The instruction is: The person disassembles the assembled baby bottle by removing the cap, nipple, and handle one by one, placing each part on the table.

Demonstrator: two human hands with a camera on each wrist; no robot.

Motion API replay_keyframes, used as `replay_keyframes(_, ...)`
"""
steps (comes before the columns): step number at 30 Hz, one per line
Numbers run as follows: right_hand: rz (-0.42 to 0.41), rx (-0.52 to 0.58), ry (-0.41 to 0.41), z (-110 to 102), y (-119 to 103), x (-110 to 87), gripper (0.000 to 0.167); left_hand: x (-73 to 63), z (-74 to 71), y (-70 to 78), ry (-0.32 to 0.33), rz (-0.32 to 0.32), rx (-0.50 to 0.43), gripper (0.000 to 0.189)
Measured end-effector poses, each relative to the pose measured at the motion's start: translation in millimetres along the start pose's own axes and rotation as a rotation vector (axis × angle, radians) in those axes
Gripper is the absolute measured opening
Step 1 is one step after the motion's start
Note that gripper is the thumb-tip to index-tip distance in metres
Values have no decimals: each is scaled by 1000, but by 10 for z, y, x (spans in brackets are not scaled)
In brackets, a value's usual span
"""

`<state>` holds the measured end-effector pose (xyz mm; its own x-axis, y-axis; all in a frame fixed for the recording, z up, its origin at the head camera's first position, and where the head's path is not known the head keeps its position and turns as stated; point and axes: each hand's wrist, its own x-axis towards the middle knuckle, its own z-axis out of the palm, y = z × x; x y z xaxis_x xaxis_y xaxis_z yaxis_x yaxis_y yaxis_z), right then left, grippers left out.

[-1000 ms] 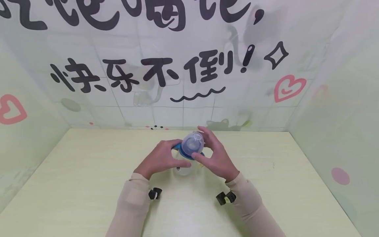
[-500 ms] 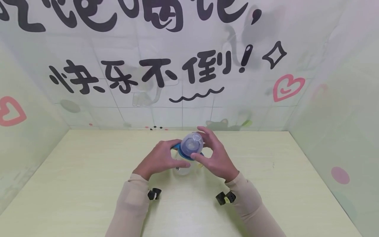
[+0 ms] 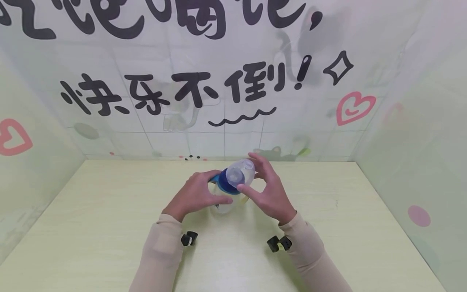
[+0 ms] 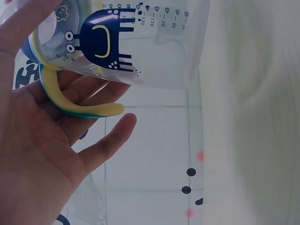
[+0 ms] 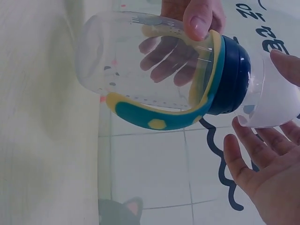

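Observation:
A clear baby bottle [image 5: 93, 58] with a dark blue collar [image 5: 236, 77] stands tilted slightly in the head view. Its teal and yellow handles [image 5: 157, 123] curve down beside the body, and a navy crab print [image 4: 103, 40] marks its side. My left hand [image 3: 197, 194] grips the bottle near the collar, with thumb and fingers on opposite sides. Between the thumb and fingers of my right hand [image 3: 271, 196] is the translucent cap [image 3: 248, 168], tipped to the right and lifted off the collar. A translucent teat [image 3: 235, 176] shows beside it.
A pale wood-grain tabletop [image 3: 109, 243] lies beneath both hands. Behind it rises a printed back wall [image 3: 204, 142] with black lettering, and a side wall [image 3: 412, 170] stands on the right. A small black device [image 3: 279, 244] sits at each wrist.
The cap has moved from over the collar up and to the right with my right hand, exposing more of the collar and teat. My left hand has barely shifted.

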<state>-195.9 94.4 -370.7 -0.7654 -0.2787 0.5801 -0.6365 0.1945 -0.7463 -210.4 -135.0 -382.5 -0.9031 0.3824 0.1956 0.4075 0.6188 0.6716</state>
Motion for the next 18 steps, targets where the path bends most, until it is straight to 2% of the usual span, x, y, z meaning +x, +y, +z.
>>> replay_keyframes(8, 1, 4, 58, -114, -38, 22, 68, -12, -24, -26, -4, -44, -1, 72)
replay_keyframes(18, 115, -117, 109, -223, 66, 30, 67, -24, -54, -14, 3, -77, 5, 72)
